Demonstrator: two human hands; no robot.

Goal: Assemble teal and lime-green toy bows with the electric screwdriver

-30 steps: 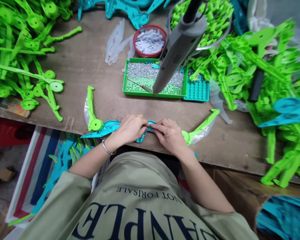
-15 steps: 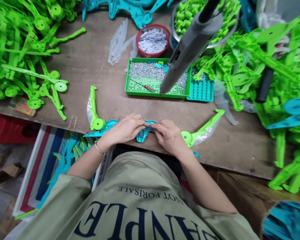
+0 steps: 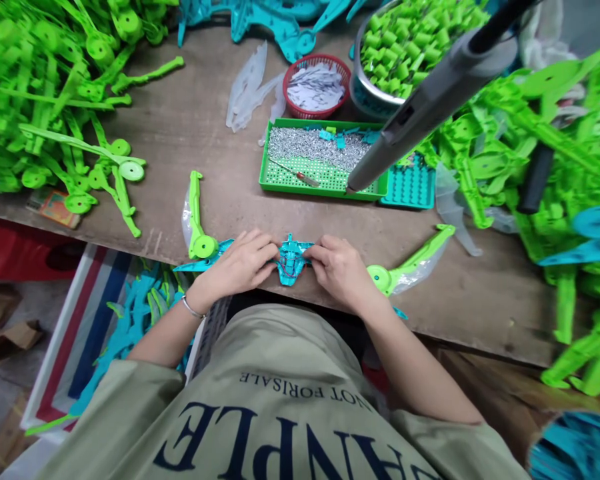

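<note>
A turquoise plastic shell (image 3: 291,257) lies at the table's front edge, its hollow inside facing up with a thin red wire showing. My left hand (image 3: 247,263) is closed on its left side, fingers curled and fingertips beside the middle section. From the other side, my right hand (image 3: 340,270) pinches the shell with thumb and fingers. A green arm piece with a clear film-like blade (image 3: 200,230) extends from the left end. Its counterpart, another green arm piece (image 3: 395,273), extends from the right end. My hands cover much of the shell between.
A grey electric screwdriver (image 3: 410,113) hangs over a green tray (image 3: 325,193) of screws. Behind stand a red basket (image 3: 290,100) of white strips and a metal bowl (image 3: 373,100) of green pieces. Green parts (image 3: 45,87) heap at left, more green parts (image 3: 525,133) at right.
My hands have moved apart, uncovering the middle of the turquoise shell and its red wire. The view has shifted slightly, and the hanging screwdriver appears farther right.
</note>
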